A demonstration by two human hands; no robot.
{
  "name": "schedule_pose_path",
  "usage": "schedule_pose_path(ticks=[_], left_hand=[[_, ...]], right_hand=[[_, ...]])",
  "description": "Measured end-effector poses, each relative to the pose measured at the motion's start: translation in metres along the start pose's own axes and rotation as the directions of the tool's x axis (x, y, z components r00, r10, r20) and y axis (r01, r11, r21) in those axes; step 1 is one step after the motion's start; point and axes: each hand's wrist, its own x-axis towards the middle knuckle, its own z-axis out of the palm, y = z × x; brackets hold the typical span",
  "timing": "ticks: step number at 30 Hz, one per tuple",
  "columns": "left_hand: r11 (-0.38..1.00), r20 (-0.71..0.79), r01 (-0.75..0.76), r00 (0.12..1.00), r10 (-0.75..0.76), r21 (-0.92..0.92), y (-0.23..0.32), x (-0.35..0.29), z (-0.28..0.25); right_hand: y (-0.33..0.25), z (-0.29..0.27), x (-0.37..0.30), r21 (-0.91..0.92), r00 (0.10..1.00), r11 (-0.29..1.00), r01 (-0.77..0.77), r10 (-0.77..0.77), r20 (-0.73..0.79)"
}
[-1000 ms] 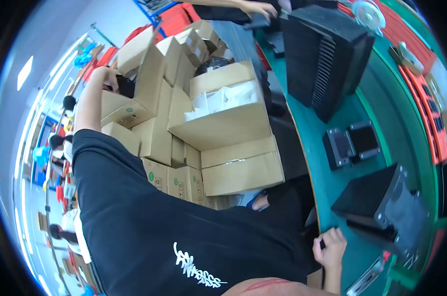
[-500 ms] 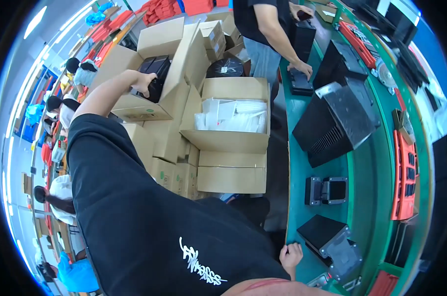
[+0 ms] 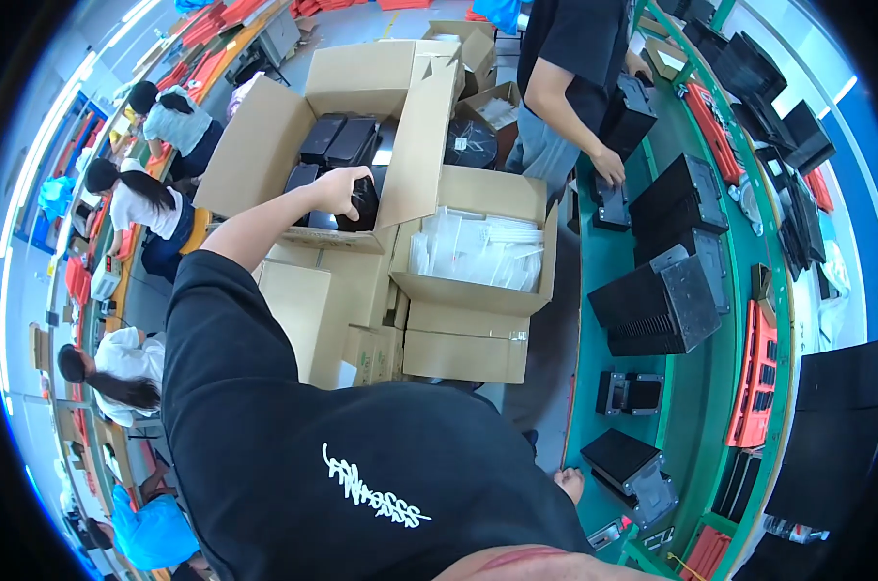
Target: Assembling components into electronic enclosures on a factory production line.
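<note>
My left hand (image 3: 338, 194) reaches into an open cardboard box (image 3: 356, 70). Its fingers are closed round a glossy black casing (image 3: 365, 201) at the box's near right corner; what this casing is for does not show. Several other black casings (image 3: 350, 141) lie deeper in the same box. By the edge of the green bench my right hand (image 3: 569, 484) rests with curled fingers, partly behind my shirt, and nothing shows in it. A black block with a grey metal end plate (image 3: 632, 463) lies on the bench just beside that hand.
Right of the casings, another open box (image 3: 468, 290) holds clear plastic bags (image 3: 477, 247). Ahead, a co-worker's hand (image 3: 608, 167) touches a black unit on the green bench (image 3: 582, 320). Larger black housings (image 3: 657, 300) and a red tool tray (image 3: 754, 378) line the bench.
The view has shifted, so more of the casings box's inside shows. My left hand now sits at its near right corner, on a black casing. My right hand stays at the bench edge.
</note>
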Motion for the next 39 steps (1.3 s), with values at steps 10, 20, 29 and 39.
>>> schedule_pose_path(ticks=[10, 20, 29, 39], left_hand=[[0.990, -0.304, -0.009, 0.951, 0.051, 0.138, 0.088, -0.092, -0.074], [0.868, -0.283, -0.447, 0.880, 0.382, -0.216, 0.230, -0.129, -0.119], [0.677, 0.842, 0.568, 0.519, 0.146, -0.468, 0.233, -0.074, 0.117], [0.856, 0.723, 0.067, 0.571, 0.389, -0.513, 0.333, -0.047, 0.048]], right_hand=[[-0.136, -0.077, 0.051, 0.674, 0.968, 0.730, -0.113, -0.072, 0.240], [-0.552, -0.260, 0.148, 0.393, 0.483, 0.327, 0.860, -0.769, -0.419], [-0.422, -0.140, 0.091, 0.551, 0.435, 0.600, -0.581, -0.343, 0.832], [-0.348, -0.130, 0.021, 0.867, 0.862, 0.027, -0.498, -0.097, 0.498]])
